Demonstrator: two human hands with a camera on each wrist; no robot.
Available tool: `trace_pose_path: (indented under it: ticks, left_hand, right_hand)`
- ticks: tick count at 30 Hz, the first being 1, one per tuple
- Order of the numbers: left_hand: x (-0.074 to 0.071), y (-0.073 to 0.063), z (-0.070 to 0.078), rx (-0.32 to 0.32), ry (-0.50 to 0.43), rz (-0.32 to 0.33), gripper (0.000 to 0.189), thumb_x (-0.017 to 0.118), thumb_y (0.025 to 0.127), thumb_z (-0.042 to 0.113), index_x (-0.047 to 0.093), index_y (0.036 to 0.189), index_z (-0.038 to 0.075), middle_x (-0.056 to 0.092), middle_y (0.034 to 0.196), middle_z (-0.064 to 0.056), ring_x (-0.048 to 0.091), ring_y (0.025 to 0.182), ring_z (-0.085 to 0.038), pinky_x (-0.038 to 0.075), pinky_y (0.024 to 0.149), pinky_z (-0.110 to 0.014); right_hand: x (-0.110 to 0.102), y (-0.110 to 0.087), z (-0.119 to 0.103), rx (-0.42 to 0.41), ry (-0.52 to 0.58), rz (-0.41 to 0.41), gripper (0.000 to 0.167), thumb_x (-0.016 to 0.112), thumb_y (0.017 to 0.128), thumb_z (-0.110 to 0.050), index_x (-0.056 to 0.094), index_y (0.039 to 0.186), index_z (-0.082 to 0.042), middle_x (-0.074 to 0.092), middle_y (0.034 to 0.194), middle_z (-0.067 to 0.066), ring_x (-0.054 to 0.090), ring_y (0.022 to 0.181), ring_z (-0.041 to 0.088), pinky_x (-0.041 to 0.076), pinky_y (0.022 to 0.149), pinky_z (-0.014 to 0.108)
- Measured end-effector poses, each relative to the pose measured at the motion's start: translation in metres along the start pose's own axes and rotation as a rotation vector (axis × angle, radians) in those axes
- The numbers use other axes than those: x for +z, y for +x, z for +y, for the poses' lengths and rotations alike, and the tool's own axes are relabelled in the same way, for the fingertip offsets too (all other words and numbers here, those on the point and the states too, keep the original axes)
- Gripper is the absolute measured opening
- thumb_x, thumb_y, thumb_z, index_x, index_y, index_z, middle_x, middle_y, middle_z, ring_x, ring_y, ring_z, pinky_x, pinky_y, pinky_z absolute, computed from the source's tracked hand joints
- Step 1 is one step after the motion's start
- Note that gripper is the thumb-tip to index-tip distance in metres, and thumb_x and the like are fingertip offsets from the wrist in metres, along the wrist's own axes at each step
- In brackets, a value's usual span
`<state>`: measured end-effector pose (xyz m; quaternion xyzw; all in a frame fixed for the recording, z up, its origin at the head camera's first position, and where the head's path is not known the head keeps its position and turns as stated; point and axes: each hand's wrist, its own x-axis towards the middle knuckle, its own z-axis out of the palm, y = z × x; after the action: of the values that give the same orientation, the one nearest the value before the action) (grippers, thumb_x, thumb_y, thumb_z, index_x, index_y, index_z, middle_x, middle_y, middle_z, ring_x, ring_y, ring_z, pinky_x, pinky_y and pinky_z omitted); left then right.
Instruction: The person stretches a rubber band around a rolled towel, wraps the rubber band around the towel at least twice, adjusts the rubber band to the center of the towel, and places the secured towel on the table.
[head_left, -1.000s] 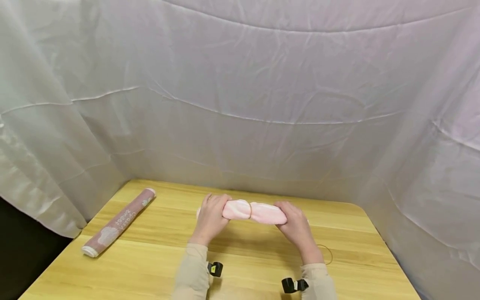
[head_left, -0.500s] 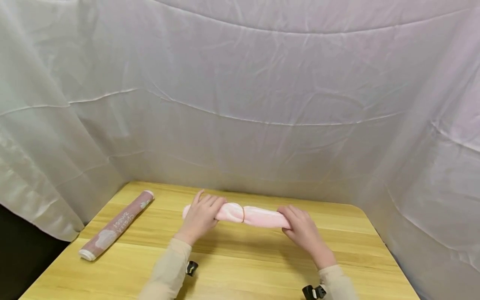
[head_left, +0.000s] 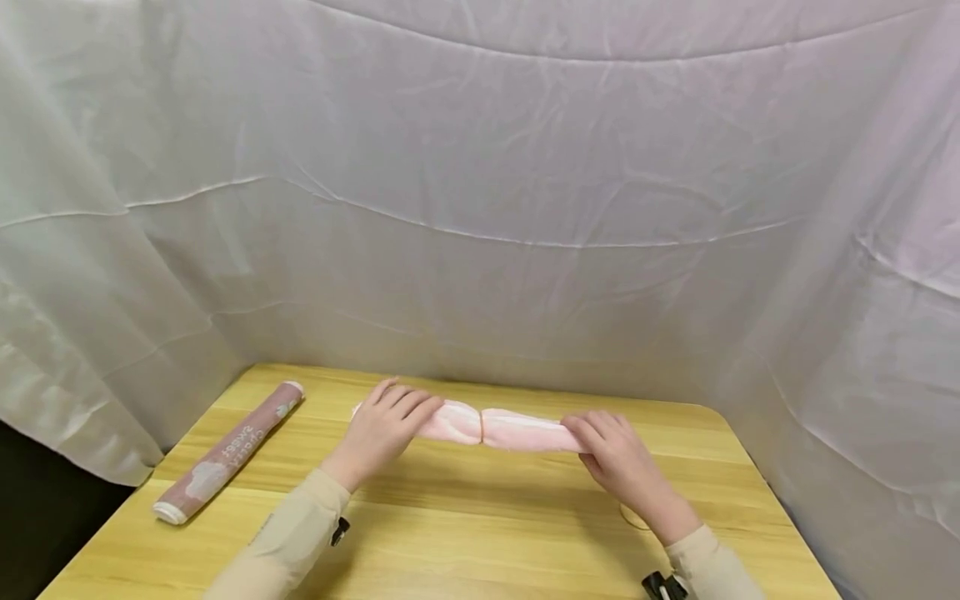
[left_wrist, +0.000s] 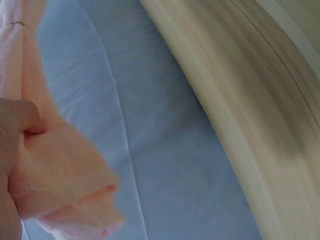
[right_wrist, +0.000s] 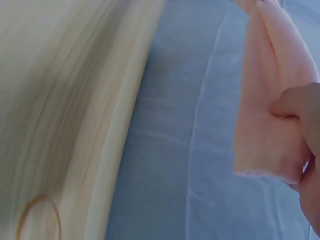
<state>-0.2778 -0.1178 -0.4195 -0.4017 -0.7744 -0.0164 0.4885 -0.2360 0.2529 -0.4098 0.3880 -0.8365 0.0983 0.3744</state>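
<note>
A pink rolled towel (head_left: 517,430) spans the space between both hands, cinched at its middle by a thin tan rubber band (head_left: 482,427). My left hand (head_left: 386,425) grips the towel's left part, with the thumb pressed into the cloth in the left wrist view; the loose end (left_wrist: 70,195) flares out below it. Toward the other end, my right hand (head_left: 618,454) holds the towel between thumb and fingers. The right wrist view shows that end (right_wrist: 270,135) with its folded edge hanging past the thumb.
On the left of the wooden table (head_left: 450,533) lies a second rolled towel (head_left: 228,454), dusky pink with white lettering. A loose rubber band (head_left: 633,518) rests on the table near the right wrist. A pale curtain (head_left: 480,208) encloses the back and sides.
Both hands have moved apart, the left hand leftward and the right hand slightly rightward, along the towel. More of the banded towel shows between them. The other roll stays in place.
</note>
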Motion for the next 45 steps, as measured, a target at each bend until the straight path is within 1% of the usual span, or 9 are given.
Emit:
trace_pose_path:
  ticks: [8, 14, 21, 26, 30, 34, 38, 40, 45]
  left_hand:
    - [0.001, 0.0, -0.009, 0.033, 0.063, 0.07, 0.028, 0.044, 0.097, 0.012, 0.067, 0.112, 0.013, 0.071, 0.101, -0.001, 0.066, 0.09, -0.023, 0.055, 0.08, -0.04]
    - [0.01, 0.004, -0.023, 0.055, 0.098, 0.076, 0.033, 0.035, 0.104, 0.013, 0.067, 0.113, 0.014, 0.07, 0.102, -0.001, 0.065, 0.09, -0.023, 0.053, 0.077, -0.037]
    - [0.026, 0.008, -0.044, 0.088, 0.105, 0.089, 0.028, 0.044, 0.099, 0.013, 0.067, 0.114, 0.014, 0.07, 0.101, -0.001, 0.065, 0.088, -0.023, 0.053, 0.073, -0.037]
    - [0.036, 0.008, -0.058, 0.153, 0.094, 0.062, 0.031, 0.051, 0.092, 0.013, 0.064, 0.12, 0.016, 0.07, 0.105, 0.0, 0.065, 0.091, -0.021, 0.053, 0.076, -0.036]
    - [0.047, 0.002, -0.068, 0.219, 0.068, 0.002, 0.038, 0.054, 0.087, 0.01, 0.06, 0.124, 0.016, 0.068, 0.111, -0.002, 0.064, 0.095, -0.02, 0.052, 0.081, -0.035]
    - [0.06, -0.004, -0.074, 0.252, 0.053, -0.091, 0.044, 0.054, 0.086, 0.006, 0.057, 0.129, 0.017, 0.066, 0.116, -0.003, 0.063, 0.099, -0.02, 0.051, 0.084, -0.035]
    - [0.073, -0.01, -0.074, 0.24, 0.059, -0.179, 0.047, 0.053, 0.085, 0.005, 0.055, 0.13, 0.019, 0.065, 0.117, -0.002, 0.062, 0.102, -0.021, 0.051, 0.083, -0.035]
    - [0.079, -0.013, -0.073, 0.23, 0.07, -0.219, 0.048, 0.055, 0.084, 0.004, 0.055, 0.13, 0.02, 0.064, 0.118, -0.002, 0.061, 0.102, -0.02, 0.051, 0.082, -0.034]
    - [0.091, -0.016, -0.069, 0.186, 0.079, -0.351, 0.05, 0.058, 0.085, 0.004, 0.052, 0.131, 0.022, 0.061, 0.119, 0.0, 0.059, 0.104, -0.019, 0.05, 0.083, -0.034]
  right_hand:
    - [0.004, 0.004, -0.001, -0.004, -0.105, 0.02, 0.036, 0.067, 0.075, -0.001, 0.065, 0.11, -0.008, 0.069, 0.102, 0.005, 0.064, 0.091, 0.026, 0.051, 0.079, 0.046]
    - [0.009, 0.016, -0.001, 0.047, -0.193, 0.036, 0.034, 0.068, 0.078, 0.004, 0.065, 0.109, -0.009, 0.068, 0.102, 0.006, 0.063, 0.095, 0.028, 0.05, 0.08, 0.048]
    - [0.021, 0.031, 0.011, 0.069, -0.282, 0.036, 0.037, 0.073, 0.074, 0.005, 0.065, 0.107, -0.01, 0.068, 0.099, 0.007, 0.063, 0.092, 0.029, 0.05, 0.079, 0.049]
    - [0.034, 0.034, 0.028, 0.053, -0.315, 0.025, 0.033, 0.069, 0.078, 0.004, 0.065, 0.108, -0.011, 0.069, 0.099, 0.006, 0.064, 0.091, 0.029, 0.051, 0.077, 0.049]
    - [0.046, 0.032, 0.043, 0.036, -0.338, 0.018, 0.031, 0.065, 0.081, 0.003, 0.066, 0.108, -0.012, 0.07, 0.098, 0.006, 0.065, 0.09, 0.028, 0.051, 0.076, 0.047]
    - [0.058, 0.029, 0.053, 0.03, -0.33, -0.041, 0.038, 0.065, 0.08, 0.007, 0.066, 0.111, -0.014, 0.069, 0.101, 0.005, 0.066, 0.092, 0.027, 0.051, 0.077, 0.046]
    - [0.067, 0.028, 0.057, 0.063, -0.31, -0.135, 0.046, 0.064, 0.079, 0.01, 0.066, 0.116, -0.017, 0.069, 0.105, 0.004, 0.065, 0.095, 0.027, 0.05, 0.078, 0.046]
    - [0.071, 0.028, 0.056, 0.095, -0.298, -0.193, 0.049, 0.065, 0.078, 0.01, 0.065, 0.118, -0.018, 0.069, 0.107, 0.004, 0.064, 0.097, 0.028, 0.05, 0.08, 0.047]
    - [0.082, 0.029, 0.054, 0.179, -0.266, -0.316, 0.051, 0.069, 0.078, 0.008, 0.063, 0.122, -0.017, 0.068, 0.111, 0.006, 0.062, 0.1, 0.031, 0.049, 0.083, 0.051]
